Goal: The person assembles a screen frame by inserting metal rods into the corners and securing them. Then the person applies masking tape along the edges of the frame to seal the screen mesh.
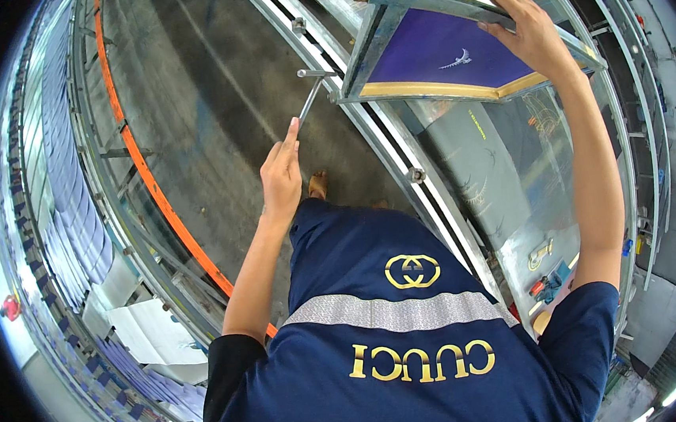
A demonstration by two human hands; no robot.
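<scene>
My right hand is closed over the upper edge of a screen printing frame, holding it tilted up above the long table. The purple mesh in the frame carries a small white motif, with yellowish tape along its lower border. My left hand is wrapped round a thin metal rod, index finger stretched along it. At the rod's far end a short crossbar sits beside the frame's lower left corner; whether they touch I cannot tell. Part of the rod is hidden in my fist.
A metal rail with bolt-like stops edges the table on my right. Dark printed fabric lies on it, with tools nearer me. Left of the concrete aisle, an orange rail borders another table holding pale fabric.
</scene>
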